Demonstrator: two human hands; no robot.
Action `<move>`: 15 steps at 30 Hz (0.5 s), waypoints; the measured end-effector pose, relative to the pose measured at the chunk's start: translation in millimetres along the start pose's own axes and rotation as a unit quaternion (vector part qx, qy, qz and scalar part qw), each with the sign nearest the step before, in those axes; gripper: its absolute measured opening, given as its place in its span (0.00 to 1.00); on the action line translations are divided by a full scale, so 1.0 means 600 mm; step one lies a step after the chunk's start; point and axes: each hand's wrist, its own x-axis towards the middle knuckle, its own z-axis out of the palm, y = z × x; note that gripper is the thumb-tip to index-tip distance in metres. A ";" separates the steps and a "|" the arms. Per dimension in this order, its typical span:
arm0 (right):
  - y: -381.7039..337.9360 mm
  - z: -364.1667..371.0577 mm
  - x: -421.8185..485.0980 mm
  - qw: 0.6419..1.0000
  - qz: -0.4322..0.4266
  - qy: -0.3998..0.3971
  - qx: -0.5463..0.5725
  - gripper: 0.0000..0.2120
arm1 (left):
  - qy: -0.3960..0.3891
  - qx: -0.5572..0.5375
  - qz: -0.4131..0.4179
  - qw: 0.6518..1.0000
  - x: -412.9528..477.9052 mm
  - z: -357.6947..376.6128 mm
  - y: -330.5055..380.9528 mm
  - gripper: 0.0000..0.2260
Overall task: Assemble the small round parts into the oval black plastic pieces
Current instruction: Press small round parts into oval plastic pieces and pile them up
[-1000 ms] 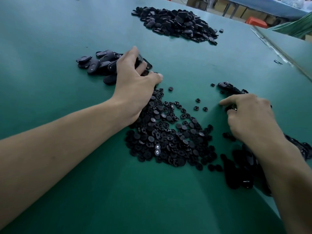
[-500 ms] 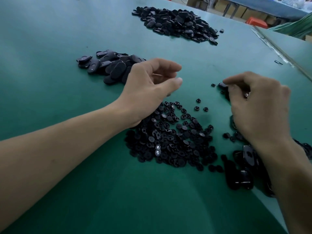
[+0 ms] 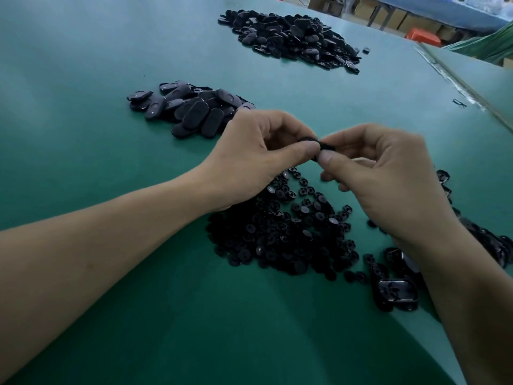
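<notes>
Since half a second earlier both hands had come together above the desk (image 3: 133, 337): the left hand (image 3: 258, 159) had swung in from the 10 o'clock side and the right hand (image 3: 388, 176) from the 3 o'clock side, meeting just above the middle of the view. Between them sat a black piece (image 3: 324, 144), pinched by the thumb and forefinger of each hand, the other fingers curled in. It was mostly hidden by the fingertips, so its exact shape could not be told.

The heap of small round parts (image 3: 283, 234) lay on the desk below the hands, toward 6 o'clock, partly under both wrists. A cluster of oval pieces (image 3: 191, 112) lay at 10 o'clock from the hands, just beside the left knuckles. A larger far pile (image 3: 291, 37) rested at 12 o'clock, well apart. More black oval pieces (image 3: 397, 295) lay at 4 o'clock, partly covered by the right forearm.
</notes>
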 end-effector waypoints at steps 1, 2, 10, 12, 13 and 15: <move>0.002 0.000 0.000 1.000 0.008 0.004 -0.013 0.04 | 0.003 0.002 -0.001 1.000 0.000 0.000 0.000 0.02; 0.003 0.000 0.000 0.999 0.018 0.007 -0.026 0.03 | 0.009 0.003 -0.001 1.000 0.000 0.000 -0.001 0.02; 0.010 0.009 -0.005 0.978 0.060 -0.090 -0.176 0.08 | 0.089 -0.041 -0.035 0.995 0.009 -0.005 -0.007 0.07; 0.010 0.011 -0.006 0.978 0.052 -0.096 -0.180 0.08 | 0.089 -0.042 -0.033 0.995 0.009 -0.005 -0.008 0.06; 0.011 0.011 -0.006 0.977 0.049 -0.099 -0.185 0.08 | 0.089 -0.045 -0.032 0.994 0.009 -0.004 -0.009 0.06; 0.013 0.010 -0.006 0.976 0.044 -0.099 -0.187 0.06 | 0.087 -0.056 -0.035 0.994 0.008 -0.004 -0.009 0.07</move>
